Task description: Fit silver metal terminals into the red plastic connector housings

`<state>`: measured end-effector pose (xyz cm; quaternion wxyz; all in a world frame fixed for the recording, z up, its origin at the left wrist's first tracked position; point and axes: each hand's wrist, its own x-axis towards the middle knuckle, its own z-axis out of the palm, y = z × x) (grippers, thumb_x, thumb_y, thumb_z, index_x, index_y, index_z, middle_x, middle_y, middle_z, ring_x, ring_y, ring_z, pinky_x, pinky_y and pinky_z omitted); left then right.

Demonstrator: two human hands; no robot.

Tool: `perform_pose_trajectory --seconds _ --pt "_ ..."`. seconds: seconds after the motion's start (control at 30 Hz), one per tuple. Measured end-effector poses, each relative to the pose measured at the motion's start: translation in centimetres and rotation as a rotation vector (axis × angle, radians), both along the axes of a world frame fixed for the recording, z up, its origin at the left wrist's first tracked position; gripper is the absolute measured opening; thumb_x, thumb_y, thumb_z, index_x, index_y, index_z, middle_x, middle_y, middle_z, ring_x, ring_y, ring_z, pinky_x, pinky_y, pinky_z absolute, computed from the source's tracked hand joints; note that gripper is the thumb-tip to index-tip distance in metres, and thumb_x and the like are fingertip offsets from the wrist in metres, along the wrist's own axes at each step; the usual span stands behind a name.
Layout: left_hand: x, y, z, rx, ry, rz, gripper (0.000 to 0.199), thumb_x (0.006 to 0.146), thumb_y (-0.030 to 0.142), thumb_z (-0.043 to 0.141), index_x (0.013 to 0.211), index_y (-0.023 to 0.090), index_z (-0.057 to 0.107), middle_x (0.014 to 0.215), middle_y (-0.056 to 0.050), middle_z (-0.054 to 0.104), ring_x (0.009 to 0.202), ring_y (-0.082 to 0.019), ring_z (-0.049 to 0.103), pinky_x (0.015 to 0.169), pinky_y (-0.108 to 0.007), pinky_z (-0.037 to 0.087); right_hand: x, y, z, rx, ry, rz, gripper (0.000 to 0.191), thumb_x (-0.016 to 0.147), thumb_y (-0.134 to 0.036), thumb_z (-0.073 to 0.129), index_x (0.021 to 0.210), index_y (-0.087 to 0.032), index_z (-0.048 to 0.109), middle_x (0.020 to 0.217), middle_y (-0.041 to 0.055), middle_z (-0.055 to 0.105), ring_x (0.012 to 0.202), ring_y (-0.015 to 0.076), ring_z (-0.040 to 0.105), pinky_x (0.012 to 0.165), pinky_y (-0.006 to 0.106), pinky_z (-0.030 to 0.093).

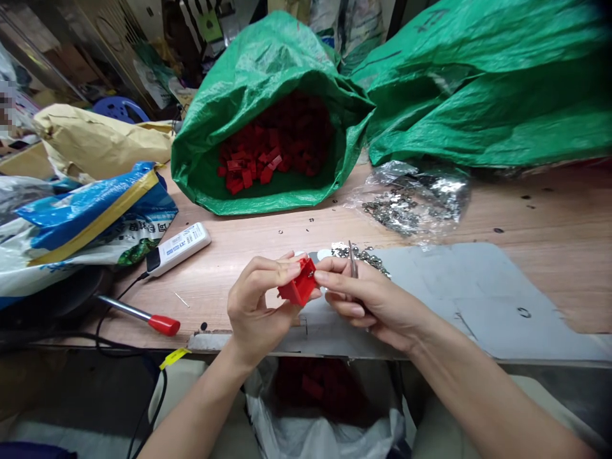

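Observation:
My left hand (pixel 258 306) is closed on a small red plastic box-like part (pixel 299 287), its hollow side turned toward my right hand. My right hand (pixel 363 296) has its thumb and index fingertip at the opening of the red part, where a tiny metal piece (pixel 311 274) shows. A slim grey metal tool (pixel 352 260), whose full shape is hidden, sticks up between the fingers of that same hand. Just behind the hands lies a pile of small shiny metal pieces (pixel 370 256) on a grey mat (pixel 430 293).
An open green sack (pixel 229 203) holds many red parts; another green sack (pixel 478 95) lies right. A clear bag (pixel 411 204) contains metal pieces. Leftward are a white power bank (pixel 182 247) and a red-tipped lever (pixel 164 324). Below the table edge hangs a pale bag (pixel 272 427) with red parts.

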<state>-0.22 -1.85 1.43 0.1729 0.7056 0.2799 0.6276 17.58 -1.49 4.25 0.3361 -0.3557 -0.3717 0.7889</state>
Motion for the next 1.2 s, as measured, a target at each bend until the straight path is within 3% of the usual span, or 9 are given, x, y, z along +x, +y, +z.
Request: perform_pose_trajectory --seconds 0.1,0.23,0.37,0.53,0.7,0.93,1.13,1.2 --pt "0.0 0.0 0.3 -0.006 -0.007 0.017 0.042 0.069 0.01 0.086 0.104 0.024 0.065 0.092 0.003 0.069 0.083 -0.013 0.069 0.087 -0.043 0.066 0.2 0.1 -0.2 0.101 -0.073 -0.016 0.037 0.08 -0.052 0.075 0.076 -0.017 0.061 0.042 -0.01 0.038 0.037 0.0035 0.018 0.035 0.016 0.008" --pt "-0.1 -0.3 0.3 -0.016 0.023 -0.04 0.044 0.071 0.008 0.084 0.107 0.025 0.066 0.095 0.001 0.07 0.088 -0.016 0.071 0.089 -0.045 0.065 0.1 -0.1 -0.7 0.268 -0.157 -0.101 0.036 0.076 -0.048 0.08 0.073 -0.016 0.063 0.056 -0.0021 0.058 0.038 0.0038 0.032 0.035 0.018 0.018" --pt "-0.3 -0.7 0.2 0.065 0.105 -0.088 0.048 0.072 -0.001 0.078 0.113 0.023 0.067 0.102 -0.002 0.072 0.096 -0.019 0.072 0.095 -0.046 0.063 -0.1 -0.6 -0.9 0.318 -0.183 -0.164 0.035 0.075 -0.043 0.081 0.07 -0.017 0.059 0.054 -0.0044 0.055 0.04 0.0046 0.036 0.037 0.018 0.022" --pt "-0.2 -1.2 0.6 0.005 0.034 -0.131 0.054 0.066 -0.002 0.083 0.112 0.022 0.068 0.1 -0.003 0.072 0.093 -0.019 0.072 0.095 -0.048 0.063 0.3 -1.3 -0.9 0.241 -0.069 -0.026 0.032 0.08 -0.046 0.076 0.086 -0.016 0.066 0.066 -0.0016 0.063 0.037 0.0019 0.034 0.035 0.017 0.016" --pt "-0.1 -2.3 0.8 -0.061 -0.018 -0.189 0.046 0.07 0.002 0.082 0.108 0.024 0.069 0.093 0.0 0.072 0.084 -0.016 0.071 0.09 -0.046 0.065 0.2 -2.6 -1.9 0.021 0.047 0.038 0.03 0.08 -0.044 0.076 0.086 -0.015 0.069 0.06 -0.0039 0.057 0.035 -0.0002 0.026 0.033 0.015 0.011" --pt "0.0 -2.9 -0.9 -0.29 -0.166 -0.284 0.048 0.066 -0.003 0.083 0.104 0.024 0.07 0.089 0.001 0.069 0.087 -0.014 0.073 0.089 -0.033 0.064 0.9 -3.0 -1.8 0.139 -0.085 -0.011 0.033 0.079 -0.044 0.077 0.085 -0.011 0.073 0.069 0.005 0.07 0.035 0.0017 0.037 0.033 0.016 0.02" --pt "-0.3 -1.7 -1.4 -0.397 -0.287 -0.379 0.045 0.065 0.002 0.086 0.099 0.025 0.068 0.089 0.003 0.067 0.084 -0.012 0.071 0.089 -0.034 0.064 -0.1 -3.0 -1.6 -0.149 0.128 0.037 0.035 0.072 -0.041 0.083 0.066 -0.015 0.059 0.051 -0.0079 0.051 0.033 -0.0014 0.021 0.032 0.015 0.01" --pt "-0.1 -1.1 -1.5 -0.475 -0.343 -0.405 0.042 0.065 0.006 0.088 0.096 0.025 0.067 0.088 0.004 0.066 0.084 -0.012 0.071 0.087 -0.031 0.063 0.0 -2.8 -1.3 -0.169 0.151 0.024 0.037 0.07 -0.042 0.083 0.067 -0.017 0.056 0.049 -0.0105 0.046 0.033 -0.0013 0.017 0.032 0.015 0.009"
